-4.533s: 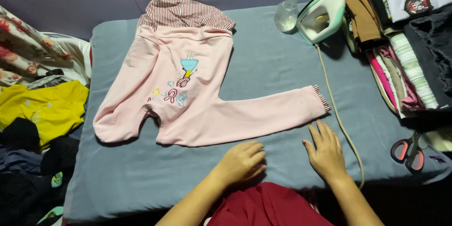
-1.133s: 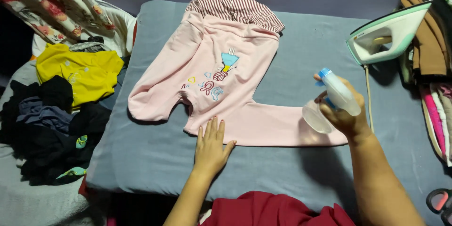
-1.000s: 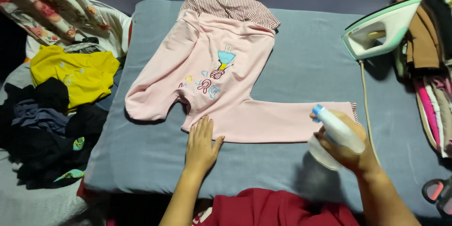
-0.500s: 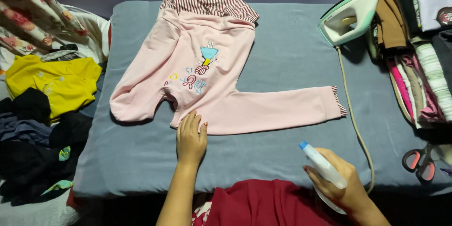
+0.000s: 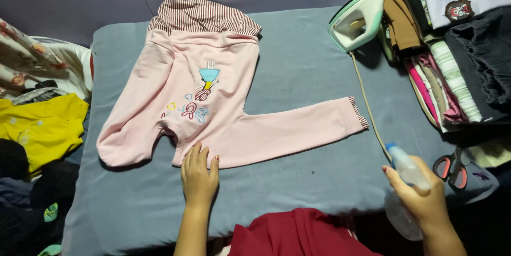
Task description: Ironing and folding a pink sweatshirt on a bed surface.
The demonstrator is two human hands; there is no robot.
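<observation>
Clothes (image 5: 42, 133) are piled at the left. Pink trousers (image 5: 213, 101) are spread flat on the grey pad (image 5: 308, 64); their lower edge is pressed by the left hand (image 5: 198, 179), fingers splayed. A spray bottle (image 5: 405, 181) is gripped by the right hand (image 5: 420, 197), below the iron (image 5: 359, 19).

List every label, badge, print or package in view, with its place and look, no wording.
Crest badge: on the white garment top right, shield shape, dark red and white.
Printed motif: middle of the pink trousers, blue cone with coloured curly shapes.
Spray bottle: in the right hand, clear, blue tip, no label visible.
</observation>
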